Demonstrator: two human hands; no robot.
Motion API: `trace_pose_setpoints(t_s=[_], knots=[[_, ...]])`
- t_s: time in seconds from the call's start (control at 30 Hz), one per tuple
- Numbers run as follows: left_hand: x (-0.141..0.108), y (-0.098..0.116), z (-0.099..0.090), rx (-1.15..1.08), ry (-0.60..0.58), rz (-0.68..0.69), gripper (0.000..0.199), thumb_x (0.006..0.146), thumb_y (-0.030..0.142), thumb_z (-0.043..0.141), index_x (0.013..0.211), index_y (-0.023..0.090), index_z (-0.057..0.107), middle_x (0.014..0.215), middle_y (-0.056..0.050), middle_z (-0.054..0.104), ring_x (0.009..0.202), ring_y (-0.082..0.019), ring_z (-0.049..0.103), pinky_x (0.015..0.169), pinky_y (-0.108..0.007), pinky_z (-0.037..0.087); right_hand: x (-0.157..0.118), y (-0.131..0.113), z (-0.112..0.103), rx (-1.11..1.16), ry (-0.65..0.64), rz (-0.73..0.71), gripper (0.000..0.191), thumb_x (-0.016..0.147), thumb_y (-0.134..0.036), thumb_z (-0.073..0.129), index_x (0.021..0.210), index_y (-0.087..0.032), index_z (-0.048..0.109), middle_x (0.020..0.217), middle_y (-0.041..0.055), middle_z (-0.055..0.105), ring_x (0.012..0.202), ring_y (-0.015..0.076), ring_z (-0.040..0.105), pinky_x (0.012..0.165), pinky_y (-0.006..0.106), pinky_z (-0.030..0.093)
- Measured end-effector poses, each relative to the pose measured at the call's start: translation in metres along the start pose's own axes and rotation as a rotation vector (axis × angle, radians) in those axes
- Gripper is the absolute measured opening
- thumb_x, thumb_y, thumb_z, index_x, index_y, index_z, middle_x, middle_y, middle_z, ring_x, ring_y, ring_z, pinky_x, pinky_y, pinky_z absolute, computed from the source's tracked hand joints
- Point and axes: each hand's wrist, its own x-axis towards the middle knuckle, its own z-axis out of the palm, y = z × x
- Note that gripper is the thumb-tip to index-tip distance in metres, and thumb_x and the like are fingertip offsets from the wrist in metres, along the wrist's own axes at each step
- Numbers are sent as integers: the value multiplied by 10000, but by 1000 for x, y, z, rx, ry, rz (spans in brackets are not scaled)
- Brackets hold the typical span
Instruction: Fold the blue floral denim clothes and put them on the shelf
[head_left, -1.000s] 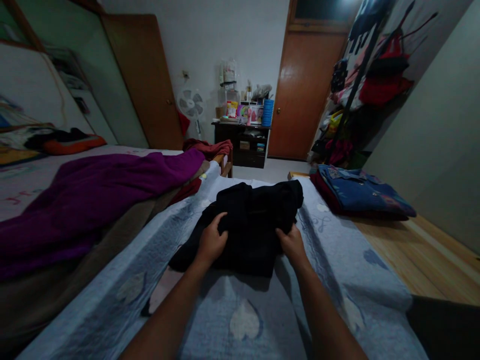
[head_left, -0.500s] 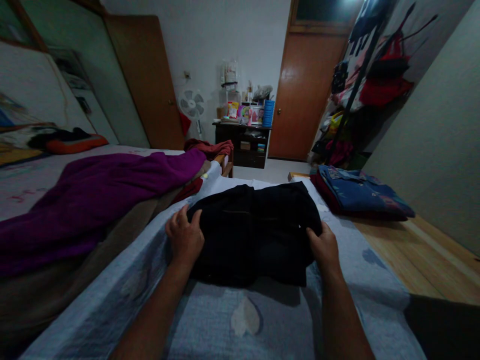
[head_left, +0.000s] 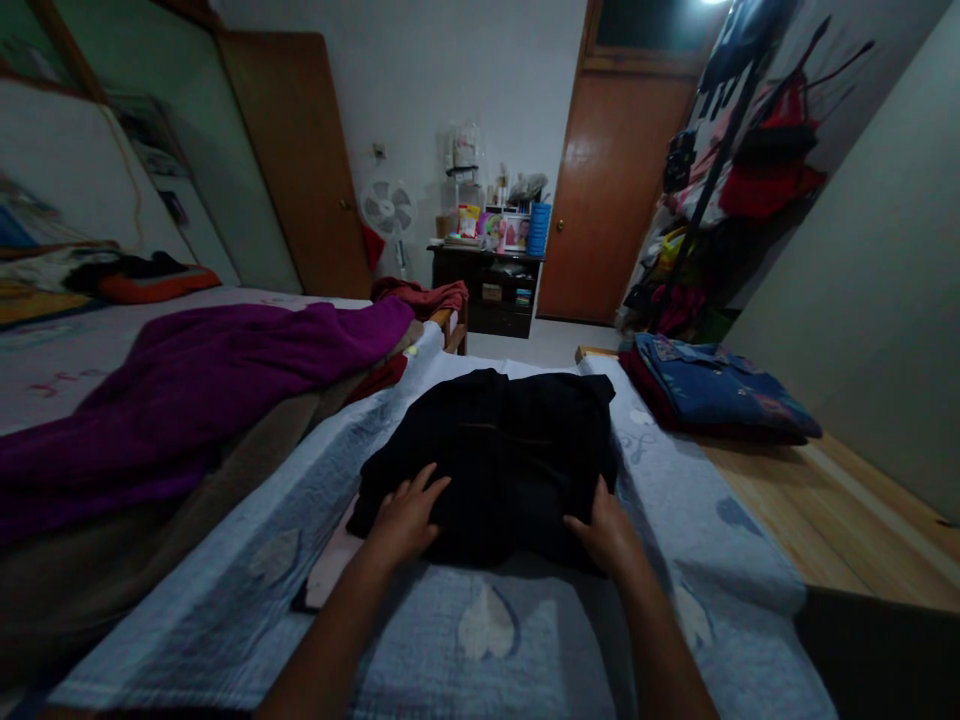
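Note:
A black folded garment [head_left: 495, 470] lies on a blue-grey bedspread [head_left: 420, 640] with pale heart shapes. My left hand [head_left: 405, 515] rests on the garment's near left part, its fingers spread and thumb apart. On the near right side, my right hand [head_left: 609, 530] touches the cloth with thumb and fingers apart; some of its fingers are hidden at the garment's edge. A pale pinkish flat piece with a dark corner [head_left: 330, 570] shows beside my left forearm, partly covered by the garment.
A purple blanket [head_left: 247, 370] lies to the left. On the right, a folded denim garment [head_left: 735, 385] sits atop dark red cloth on wooden boards [head_left: 795, 500]. Further back stand a fan [head_left: 388, 210], a dark cabinet [head_left: 484, 290] and hanging bags [head_left: 780, 160].
Both hands have let go of the garment's side edges and moved inward and nearer to me. The garment's sides look tucked in, and the pinkish piece now shows at left.

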Motion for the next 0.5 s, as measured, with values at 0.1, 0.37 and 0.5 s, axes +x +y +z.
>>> trace_pose_setpoints(t_s=[0.1, 0.37, 0.5], knots=[[5, -2, 1, -44, 44, -1, 743, 665, -2, 469, 1345, 289, 536, 1501, -33, 429, 1284, -243, 500, 1034, -408, 403, -1, 3, 1, -71, -10, 40, 818, 632, -299, 675, 1399, -129, 447, 1164, 201, 645, 1115, 405, 593, 931, 499, 433], [14, -1, -13, -362, 328, -63, 515, 768, 82, 444, 1221, 249, 626, 1243, -32, 666, 1157, -220, 608, 1016, -337, 434, 3, -20, -21, 49, -23, 69, 486, 679, -283, 518, 1142, -187, 630, 937, 95, 712, 872, 277, 661, 756, 359, 492], [14, 8, -37, -554, 507, -70, 377, 873, 281, 465, 1207, 218, 629, 1145, -56, 703, 1092, -238, 635, 987, -348, 451, 12, -47, -56, 64, 19, 85, 406, 668, -325, 502, 1003, -161, 662, 730, 24, 670, 621, 199, 593, 610, 306, 457]])
